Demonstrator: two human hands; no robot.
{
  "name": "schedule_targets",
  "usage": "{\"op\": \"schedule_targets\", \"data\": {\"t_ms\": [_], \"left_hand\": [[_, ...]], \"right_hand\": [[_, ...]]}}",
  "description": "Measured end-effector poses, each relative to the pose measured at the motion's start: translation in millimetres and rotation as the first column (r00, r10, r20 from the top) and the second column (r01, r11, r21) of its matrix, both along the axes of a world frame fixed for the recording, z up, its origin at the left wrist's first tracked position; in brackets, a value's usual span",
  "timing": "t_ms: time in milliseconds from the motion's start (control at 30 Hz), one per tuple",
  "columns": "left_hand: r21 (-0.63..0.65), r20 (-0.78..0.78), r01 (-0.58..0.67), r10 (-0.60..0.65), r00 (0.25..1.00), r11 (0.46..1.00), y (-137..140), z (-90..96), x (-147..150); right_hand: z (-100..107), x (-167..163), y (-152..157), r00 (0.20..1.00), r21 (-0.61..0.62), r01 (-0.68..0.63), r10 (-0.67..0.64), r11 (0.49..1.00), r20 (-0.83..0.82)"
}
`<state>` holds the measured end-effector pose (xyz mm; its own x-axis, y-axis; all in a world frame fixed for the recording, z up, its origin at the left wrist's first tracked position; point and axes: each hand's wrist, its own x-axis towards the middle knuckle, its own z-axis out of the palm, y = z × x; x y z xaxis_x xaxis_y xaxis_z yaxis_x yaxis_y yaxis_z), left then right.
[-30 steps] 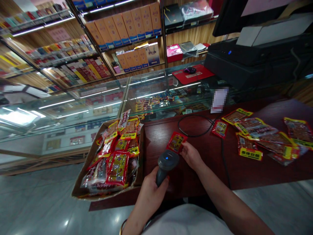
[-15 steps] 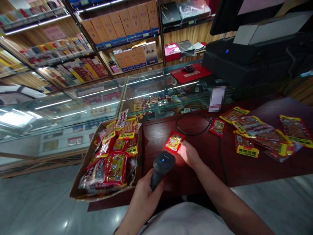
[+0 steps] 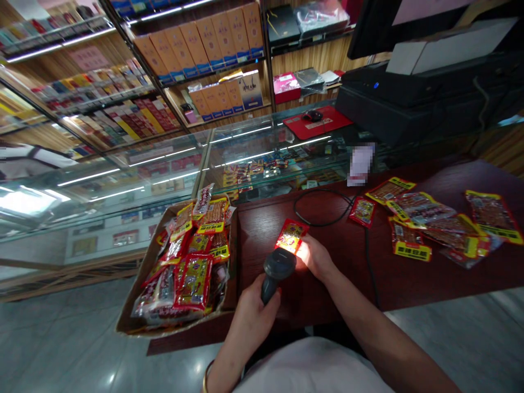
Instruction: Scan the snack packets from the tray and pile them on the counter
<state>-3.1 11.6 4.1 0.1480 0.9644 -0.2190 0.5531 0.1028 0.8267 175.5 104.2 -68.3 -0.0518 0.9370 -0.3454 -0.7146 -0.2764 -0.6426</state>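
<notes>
My left hand (image 3: 257, 305) is wrapped round the handle of a dark grey barcode scanner (image 3: 280, 264). Its head points at a small red and gold snack packet (image 3: 291, 233), and bright light falls on the packet's near part. My right hand (image 3: 314, 255) grips that packet by its right edge, just above the dark red tabletop (image 3: 257, 229). To the left stands a cardboard box (image 3: 135, 303) heaped with snack packets (image 3: 193, 281). On the right, a similar small red packet (image 3: 362, 211) lies near several larger red and yellow packets (image 3: 421, 210).
A black cable (image 3: 297, 210) loops across the tabletop. Behind are a glass display counter (image 3: 164, 158), a red mouse pad (image 3: 295, 126) with a mouse (image 3: 311, 115), and a blurred-out pale item (image 3: 361, 164). A monitor (image 3: 368, 33) and dark equipment stand back right; stocked shelves line the wall.
My left hand has moved the scanner slightly right and forward, closer to the packet. The light on the packet is brighter. My right hand keeps its hold almost in place.
</notes>
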Motion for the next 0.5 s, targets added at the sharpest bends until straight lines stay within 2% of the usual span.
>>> {"op": "schedule_targets", "data": {"t_ms": [200,367,500], "left_hand": [[-0.019,-0.055,-0.003,0.002,0.998,1.0,-9,23.6,-12],[-0.006,-0.079,0.009,-0.01,0.997,1.0,-18,47.8,-21],[-0.016,-0.072,0.023,-0.024,0.997,1.0,-23,59.8,-22]], "right_hand": [[-9,2,2,0.997,0.017,0.039,-0.041,0.999,0.072],[-17,8,0,0.971,0.07,0.028,-0.044,0.997,0.236],[-26,15,-2,0.936,0.123,0.004,-0.047,0.992,0.348]]}}
